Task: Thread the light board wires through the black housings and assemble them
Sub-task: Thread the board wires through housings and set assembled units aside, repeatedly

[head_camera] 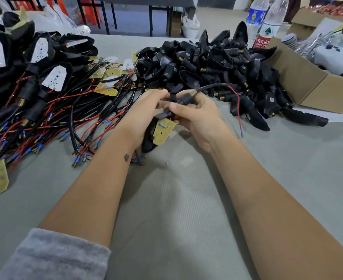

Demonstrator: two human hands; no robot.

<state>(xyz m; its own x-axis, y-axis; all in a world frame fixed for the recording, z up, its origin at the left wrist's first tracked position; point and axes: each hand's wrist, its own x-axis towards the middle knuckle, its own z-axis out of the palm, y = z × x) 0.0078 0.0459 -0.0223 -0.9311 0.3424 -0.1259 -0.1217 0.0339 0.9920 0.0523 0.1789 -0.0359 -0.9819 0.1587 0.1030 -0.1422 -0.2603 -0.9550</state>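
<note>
From the head camera, both hands meet above the middle of the grey table (176, 199), holding one part-built lamp between them. The left hand (144, 112) has its fingers curled round the black housing (149, 138), whose pointed shell hangs down toward the near side below the palm. The right hand (194, 114) grips the housing's stem, thumb on top and fingers wrapped beneath. A yellow light board (164, 131) sits tilted against the housing's open face, just below the two thumbs. Out of the stem's far end, past the right fingers, comes a black sleeved wire (211, 86) that arcs to the right; a thin red wire (238, 110) leaves it and drops down to the table, ending in a small blue tip.

On the far right of the hands lies a heap of empty black housings (207, 63), some with brass threaded ends. To the left spreads a tangle of loose boards with red and black wires (65, 118), and beyond that, at the far left, a pile of assembled lamps (35, 63) with white boards showing. A cardboard box (312, 85) stands at the right, with two plastic bottles (263, 23) just behind the heap. A grey sleeve (51, 257) covers the left arm near the camera.
</note>
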